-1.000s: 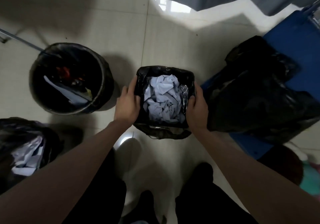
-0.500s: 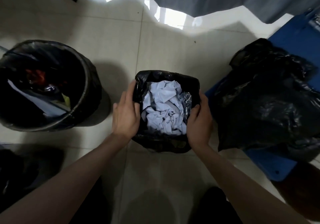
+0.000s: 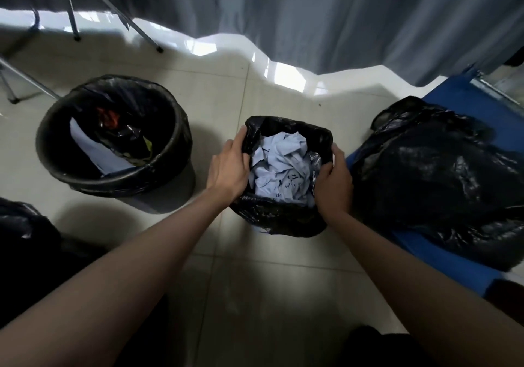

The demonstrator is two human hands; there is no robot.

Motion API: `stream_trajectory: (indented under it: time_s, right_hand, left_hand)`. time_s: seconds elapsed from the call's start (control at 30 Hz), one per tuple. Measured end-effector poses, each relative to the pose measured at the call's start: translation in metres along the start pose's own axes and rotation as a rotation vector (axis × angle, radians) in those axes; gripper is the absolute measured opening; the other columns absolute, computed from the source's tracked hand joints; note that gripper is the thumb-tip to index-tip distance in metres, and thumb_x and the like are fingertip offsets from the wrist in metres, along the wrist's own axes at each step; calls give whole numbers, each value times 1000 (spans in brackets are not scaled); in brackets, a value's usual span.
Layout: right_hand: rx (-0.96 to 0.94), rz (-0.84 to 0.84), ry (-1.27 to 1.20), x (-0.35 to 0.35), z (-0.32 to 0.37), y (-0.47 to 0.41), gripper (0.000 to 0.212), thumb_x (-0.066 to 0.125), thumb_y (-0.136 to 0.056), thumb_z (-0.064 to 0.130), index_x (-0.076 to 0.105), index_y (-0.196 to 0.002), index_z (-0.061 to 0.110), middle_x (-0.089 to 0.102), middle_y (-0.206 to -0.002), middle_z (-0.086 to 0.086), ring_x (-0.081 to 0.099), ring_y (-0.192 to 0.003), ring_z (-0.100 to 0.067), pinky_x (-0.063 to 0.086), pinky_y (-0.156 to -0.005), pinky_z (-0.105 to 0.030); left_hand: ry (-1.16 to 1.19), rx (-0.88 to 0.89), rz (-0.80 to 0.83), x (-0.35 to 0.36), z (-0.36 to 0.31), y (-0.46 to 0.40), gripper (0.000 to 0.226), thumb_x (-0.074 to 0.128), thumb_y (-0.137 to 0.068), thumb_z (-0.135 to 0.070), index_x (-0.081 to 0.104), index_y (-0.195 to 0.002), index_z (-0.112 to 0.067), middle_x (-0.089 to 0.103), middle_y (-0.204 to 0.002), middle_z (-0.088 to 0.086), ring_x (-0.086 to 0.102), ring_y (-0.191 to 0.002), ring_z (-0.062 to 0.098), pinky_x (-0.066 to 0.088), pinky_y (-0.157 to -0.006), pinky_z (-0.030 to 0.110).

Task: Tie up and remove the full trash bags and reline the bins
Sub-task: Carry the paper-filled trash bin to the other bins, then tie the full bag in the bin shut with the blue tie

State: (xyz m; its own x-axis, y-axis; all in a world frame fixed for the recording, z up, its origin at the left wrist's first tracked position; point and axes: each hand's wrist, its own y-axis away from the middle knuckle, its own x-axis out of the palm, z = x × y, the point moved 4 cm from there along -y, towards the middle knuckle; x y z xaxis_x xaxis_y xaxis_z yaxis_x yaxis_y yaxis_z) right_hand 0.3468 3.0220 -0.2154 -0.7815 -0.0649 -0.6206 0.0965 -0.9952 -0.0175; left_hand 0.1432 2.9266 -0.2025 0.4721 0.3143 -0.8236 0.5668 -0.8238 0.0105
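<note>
A small bin lined with a black trash bag (image 3: 279, 219) stands on the floor in the middle, full of crumpled white paper (image 3: 279, 165). My left hand (image 3: 228, 169) grips the bag's left rim, fingers curled over its edge. My right hand (image 3: 334, 179) grips the right rim the same way. To the left stands a larger round black bin (image 3: 113, 179) with a black liner, holding paper and red and dark scraps. A big, full black trash bag (image 3: 442, 179) lies at the right.
The big bag rests on a blue mat (image 3: 425, 250). Another black bag (image 3: 22, 230) sits at the lower left edge. Grey curtains (image 3: 312, 15) hang along the back, with metal stand legs (image 3: 113, 6) at the upper left. The floor is pale tile.
The view has tilted up, showing more curtain. Both hands have shifted from the bin's sides up onto the liner's rim, and the bag's edges are pulled slightly inward.
</note>
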Motion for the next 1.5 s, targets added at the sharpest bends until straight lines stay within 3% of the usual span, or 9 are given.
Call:
stream_trajectory:
  time_s: [0.23, 0.37, 0.5, 0.63, 0.9, 1.13, 1.27, 1.4, 1.5]
  right_hand:
    - [27, -58, 48, 0, 5, 3, 45, 38, -101, 16, 44, -145, 25, 65, -105, -18, 61, -88, -32, 37, -66, -29]
    - [53, -35, 81, -10, 7, 18, 45, 37, -101, 18, 40, -146, 26, 60, -93, -10, 51, -69, -21, 28, -50, -27]
    - [67, -15, 68, -19, 3, 50, 44, 37, -100, 17, 41, -144, 26, 59, -90, -4, 53, -71, -19, 37, -58, -31]
    - [43, -17, 107, -21, -1, 70, 40, 36, -100, 21, 41, -140, 26, 66, -109, -9, 56, -82, -23, 39, -65, -32]
    - [-27, 11, 245, -28, 4, 77, 36, 36, -101, 23, 40, -136, 24, 63, -108, -5, 49, -76, -20, 32, -59, -33]
    - [41, 24, 154, -35, 11, 41, 21, 44, -97, 35, 49, -114, 23, 45, -114, -6, 54, -92, -28, 43, -74, -36]
    - [82, 83, 1, -36, 11, -1, 21, 43, -99, 21, 53, -116, 16, 50, -120, -12, 54, -104, -30, 40, -85, -34]
    - [153, 236, -18, -26, 4, -34, 35, 35, -100, 11, 62, -123, 7, 62, -121, -13, 56, -116, -30, 41, -97, -32]
    - [235, 364, -54, -12, -8, -48, 26, 45, -95, 13, 70, -96, 8, 66, -104, -10, 60, -99, -25, 50, -89, -35]
  left_hand:
    - [6, 17, 33, -6, -1, -7, 59, 35, -96, -22, 19, -152, -33, 50, -140, 12, 55, -114, 43, 46, -96, 52]
    - [-32, 48, 73, -7, -2, -1, 59, 36, -97, -20, 20, -153, -30, 50, -140, 14, 54, -117, 44, 44, -98, 51]
    - [-73, 98, 62, -17, 4, 25, 56, 40, -96, -18, 26, -150, -24, 55, -133, 16, 56, -112, 44, 47, -92, 49]
    - [-89, 90, 11, -23, 9, 48, 50, 41, -94, -19, 34, -143, -24, 62, -124, 16, 59, -104, 44, 49, -85, 46]
    - [-155, 78, -4, -27, 12, 62, 41, 43, -93, -24, 37, -134, -27, 63, -120, 17, 61, -98, 44, 48, -79, 44]
    - [-127, 75, -70, -32, 8, 40, 33, 50, -92, -41, 51, -118, -20, 43, -119, 5, 58, -99, 34, 43, -73, 37]
    - [11, 97, -73, -36, -3, 10, 35, 48, -93, -32, 48, -128, -23, 48, -123, 4, 60, -104, 27, 50, -86, 43]
    - [8, 126, 5, -33, -12, -24, 41, 42, -99, -21, 48, -139, -17, 55, -128, 12, 58, -111, 30, 44, -99, 40]
    - [-53, 156, 108, -28, -16, -40, 34, 47, -101, -23, 63, -129, -14, 64, -125, 11, 62, -110, 28, 43, -97, 33]
